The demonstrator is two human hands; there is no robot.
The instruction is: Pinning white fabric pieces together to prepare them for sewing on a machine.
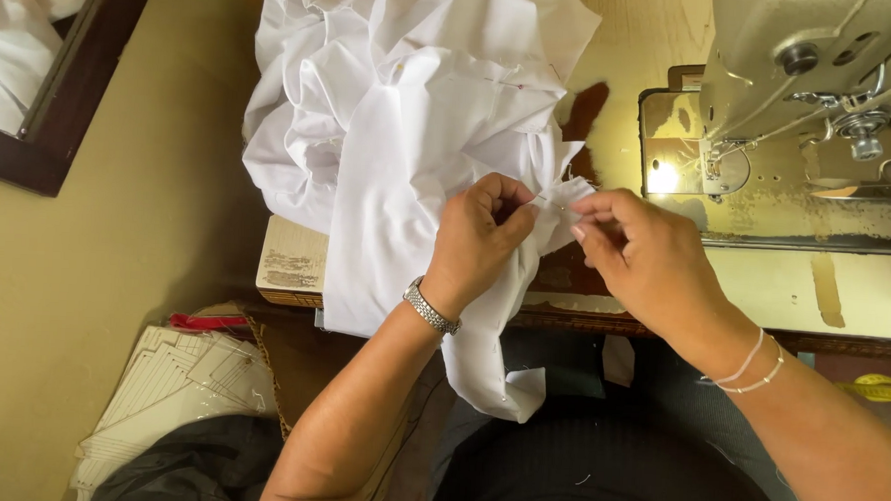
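Pinching one white cloth point(421, 129): left hand point(481, 232), right hand point(641, 254); one sewing machine point(813, 86).

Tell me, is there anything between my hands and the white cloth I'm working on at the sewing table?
Nothing visible. Your left hand and right hand both already pinch a small fold of the white cloth, with a thin pin between the fingertips. The sewing machine stands off to the right, apart from both hands.
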